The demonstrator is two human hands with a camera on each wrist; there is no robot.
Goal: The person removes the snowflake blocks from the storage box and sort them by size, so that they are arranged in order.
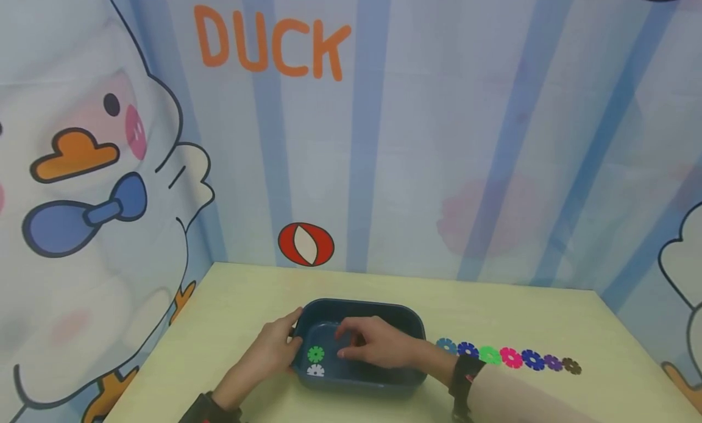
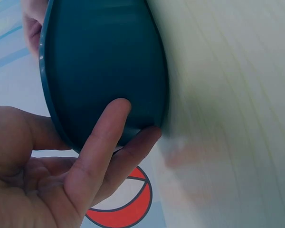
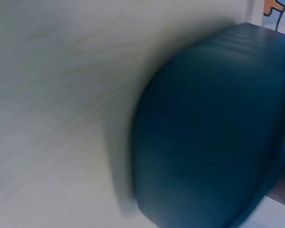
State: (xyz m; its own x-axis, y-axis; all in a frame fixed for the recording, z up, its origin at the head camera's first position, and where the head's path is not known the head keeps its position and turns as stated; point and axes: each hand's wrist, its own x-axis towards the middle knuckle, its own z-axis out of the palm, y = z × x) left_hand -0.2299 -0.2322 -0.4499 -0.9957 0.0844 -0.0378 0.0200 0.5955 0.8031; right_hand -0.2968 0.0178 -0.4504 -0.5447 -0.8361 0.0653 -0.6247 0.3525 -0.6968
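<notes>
A dark blue-green plastic basin (image 1: 359, 380) stands on the table. My left hand (image 1: 276, 344) grips its left end at the rim, and in the left wrist view the fingers (image 2: 99, 147) lie along its outer wall. A green snowflake disc (image 1: 315, 354) and a white snowflake disc (image 1: 315, 370) lie in the left part of the basin. My right hand (image 1: 378, 344) reaches in over the right side, thumb and index finger bent and apart, with nothing seen between them. In the right wrist view the basin wall (image 3: 209, 137) hides that hand's fingers.
Right of the basin, a row of toothed discs runs across the pale table (image 1: 493, 313): light blue, dark blue, green (image 1: 490, 355), pink (image 1: 510, 358), blue, purple and brown (image 1: 572, 366). The right forearm passes close in front of the row. A printed duck curtain (image 1: 417, 136) hangs behind.
</notes>
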